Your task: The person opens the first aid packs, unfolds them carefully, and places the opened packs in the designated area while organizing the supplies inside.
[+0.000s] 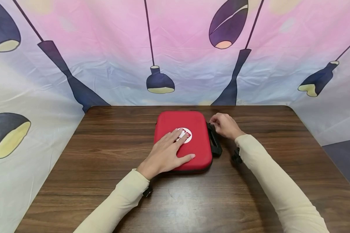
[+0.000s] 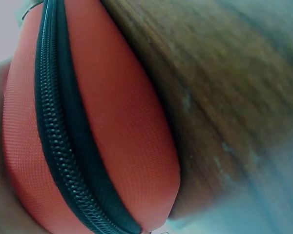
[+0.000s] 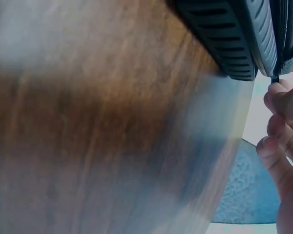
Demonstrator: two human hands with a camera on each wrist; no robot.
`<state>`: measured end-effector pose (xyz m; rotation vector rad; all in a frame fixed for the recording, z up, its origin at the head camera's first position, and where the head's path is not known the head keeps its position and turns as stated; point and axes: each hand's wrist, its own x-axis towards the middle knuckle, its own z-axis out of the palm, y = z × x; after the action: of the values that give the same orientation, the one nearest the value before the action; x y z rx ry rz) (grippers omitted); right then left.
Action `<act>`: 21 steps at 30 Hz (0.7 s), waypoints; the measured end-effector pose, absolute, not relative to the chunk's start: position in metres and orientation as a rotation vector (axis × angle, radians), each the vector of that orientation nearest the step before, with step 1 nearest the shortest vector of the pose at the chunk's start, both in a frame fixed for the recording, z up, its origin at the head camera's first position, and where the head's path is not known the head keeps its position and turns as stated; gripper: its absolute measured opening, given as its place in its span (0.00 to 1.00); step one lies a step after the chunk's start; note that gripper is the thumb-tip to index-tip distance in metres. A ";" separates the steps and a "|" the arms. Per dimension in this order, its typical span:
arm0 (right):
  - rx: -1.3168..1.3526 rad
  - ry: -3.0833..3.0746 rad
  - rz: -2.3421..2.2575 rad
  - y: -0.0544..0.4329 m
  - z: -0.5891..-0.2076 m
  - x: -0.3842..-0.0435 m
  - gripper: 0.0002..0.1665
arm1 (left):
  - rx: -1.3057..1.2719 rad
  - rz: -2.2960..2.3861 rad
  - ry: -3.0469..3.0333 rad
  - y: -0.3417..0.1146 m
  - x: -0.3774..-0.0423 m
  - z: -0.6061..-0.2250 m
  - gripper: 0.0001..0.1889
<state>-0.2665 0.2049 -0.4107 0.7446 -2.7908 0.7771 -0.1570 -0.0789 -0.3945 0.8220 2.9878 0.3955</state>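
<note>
A red zippered case (image 1: 193, 119) with a black carry handle (image 1: 216, 144) and a round white emblem (image 1: 188, 138) lies flat on the table. My left hand (image 1: 166, 152) rests on its lid, fingers spread and partly covering the emblem. Along the case's side, the black zipper (image 2: 58, 151) shows its teeth meshed in the left wrist view. My right hand (image 1: 226, 125) is at the far right corner, above the handle's far end. Its thumb and fingers pinch a small black zipper pull (image 3: 275, 80), mostly hidden by the fingertips.
The dark wood-grain table (image 1: 110, 145) has its far edge just behind the case. A fabric backdrop (image 1: 119, 74) printed with lamps hangs behind the table. Each wrist wears a small black camera mount, such as the right wrist's mount (image 1: 237, 156).
</note>
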 end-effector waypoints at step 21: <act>0.802 -2.707 0.811 0.212 -0.421 -0.229 0.04 | 0.842 0.375 2.994 -0.079 -0.159 -0.395 0.44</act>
<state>-0.2294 0.2122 -0.4213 0.8016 -2.7074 0.8111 -0.1586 -0.0788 -0.3952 0.8424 2.9939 0.3752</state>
